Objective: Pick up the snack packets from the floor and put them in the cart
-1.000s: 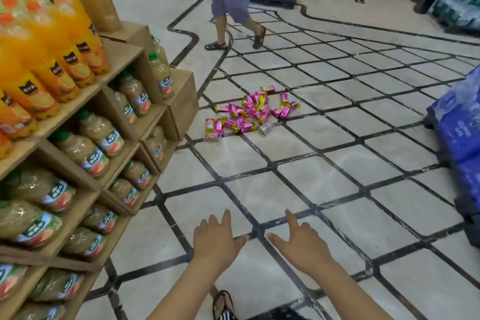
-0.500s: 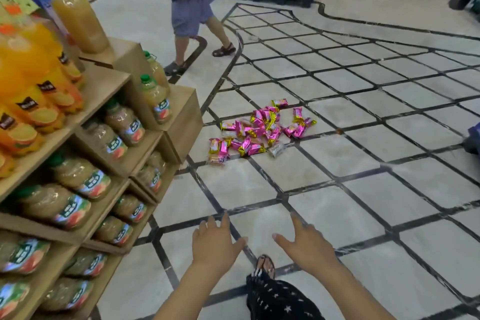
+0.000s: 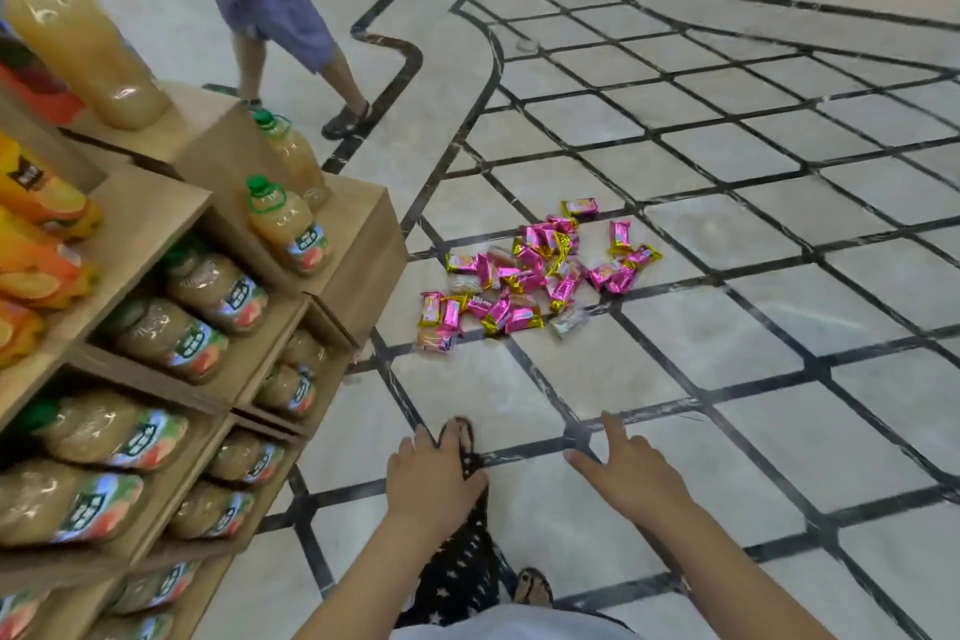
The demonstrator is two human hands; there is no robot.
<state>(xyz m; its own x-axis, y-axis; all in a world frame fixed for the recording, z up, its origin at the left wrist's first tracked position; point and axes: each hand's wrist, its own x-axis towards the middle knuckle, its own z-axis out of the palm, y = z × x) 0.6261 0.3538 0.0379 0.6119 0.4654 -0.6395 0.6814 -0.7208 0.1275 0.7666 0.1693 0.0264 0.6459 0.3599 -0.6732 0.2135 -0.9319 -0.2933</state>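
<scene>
Several pink and gold snack packets (image 3: 530,276) lie scattered in a loose heap on the tiled floor, ahead of me and slightly right of the shelf corner. My left hand (image 3: 431,478) is stretched forward, palm down, fingers apart, holding nothing. My right hand (image 3: 628,470) is stretched forward beside it, fingers spread, also holding nothing. Both hands are well short of the packets. No cart is in view.
A wooden shelf unit (image 3: 363,244) stacked with juice bottles (image 3: 288,224) fills the left side, its corner close to the packets. Another person (image 3: 280,16) walks across the floor beyond the shelf. My sandalled feet (image 3: 532,587) show below my hands.
The view has closed in on the packets, which now look larger. The other person has walked left and nearer to the shelf. My hands stay outstretched with nothing in them.
</scene>
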